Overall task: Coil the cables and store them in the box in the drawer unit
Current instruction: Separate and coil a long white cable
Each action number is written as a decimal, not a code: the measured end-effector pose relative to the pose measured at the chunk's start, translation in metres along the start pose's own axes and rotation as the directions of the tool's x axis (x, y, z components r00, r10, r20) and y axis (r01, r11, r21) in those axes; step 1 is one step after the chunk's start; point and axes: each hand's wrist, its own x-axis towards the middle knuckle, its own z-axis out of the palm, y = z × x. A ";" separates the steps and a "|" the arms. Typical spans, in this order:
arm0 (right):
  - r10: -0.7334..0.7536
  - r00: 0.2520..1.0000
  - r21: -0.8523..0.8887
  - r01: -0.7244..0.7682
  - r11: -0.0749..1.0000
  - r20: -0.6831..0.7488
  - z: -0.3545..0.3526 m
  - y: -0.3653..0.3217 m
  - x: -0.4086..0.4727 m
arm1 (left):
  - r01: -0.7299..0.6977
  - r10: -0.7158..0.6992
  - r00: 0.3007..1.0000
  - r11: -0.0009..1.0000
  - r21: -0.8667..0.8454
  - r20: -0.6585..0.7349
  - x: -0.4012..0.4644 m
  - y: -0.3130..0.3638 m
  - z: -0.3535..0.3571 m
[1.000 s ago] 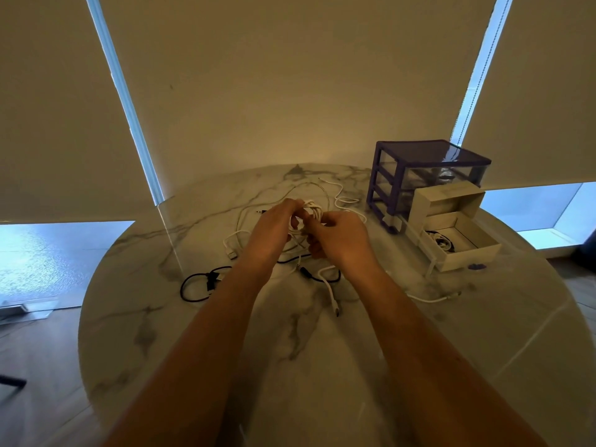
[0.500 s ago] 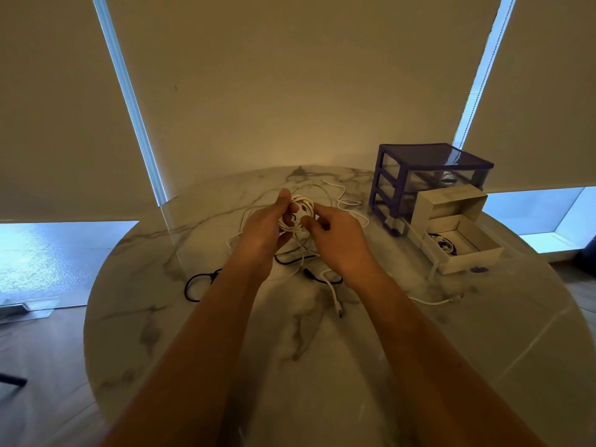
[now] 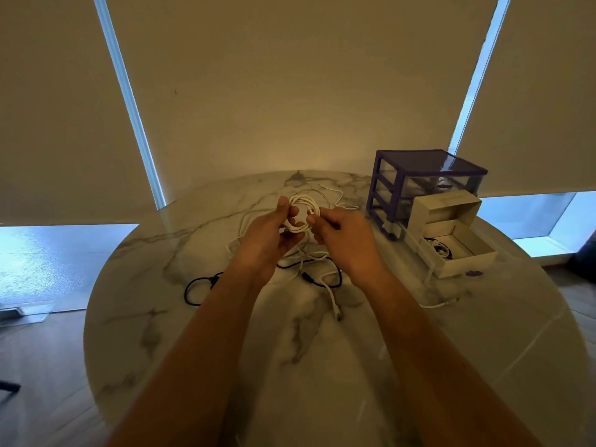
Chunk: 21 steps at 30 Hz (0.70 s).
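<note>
Coiling under way above the table [image 3: 322, 366]: white coil [image 3: 301, 214] held up left of the drawer unit [image 3: 419, 185], several loops stacked. Left hand [image 3: 267, 233] gripping the coil, fingers curled through and around the loops, thumb up at the near-left edge. Right hand [image 3: 342, 233] pinching the coil's right side, fingertips pressed together on the strand. Free tail trailing down from the coil to the table, lying among other loose cable left of the unit. Likely trouble: tail snagging on the black cable [image 3: 322, 269] beneath, dragging it along or knotting; stacked loops springing apart if either grip eases, since nothing ties them yet; coil too wide to drop neatly into the box [image 3: 464, 253], already part filled. Count, best judged: one drawer unit, three tiers, lowest drawer pulled out; one box with lid tipped up, sitting in that drawer; one stored cable inside; one white coil in hand; two black cables on the table, one below the hands, one [image 3: 198, 288] further left; white strands loose near the unit, number not clear, one end [image 3: 442, 304] in front of the drawer.
</note>
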 end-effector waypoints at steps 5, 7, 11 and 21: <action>-0.007 1.000 0.041 0.008 0.999 -0.012 -0.010 -0.002 -0.005 | 0.050 -0.046 0.997 0.995 -0.082 0.058 -0.001 -0.002 0.004; 0.044 0.998 0.103 -0.039 0.994 -0.053 -0.019 -0.002 -0.010 | 0.063 -0.051 0.989 0.994 -0.085 0.136 -0.004 -0.003 0.009; 0.166 0.981 0.233 -0.139 0.962 -0.103 -0.048 0.009 -0.018 | 0.047 -0.036 0.958 0.998 -0.034 0.284 -0.013 -0.011 0.030; 0.340 0.906 0.207 -0.293 0.934 -0.252 -0.141 0.041 -0.035 | -0.046 -0.111 0.949 0.877 0.478 0.295 -0.019 -0.040 0.109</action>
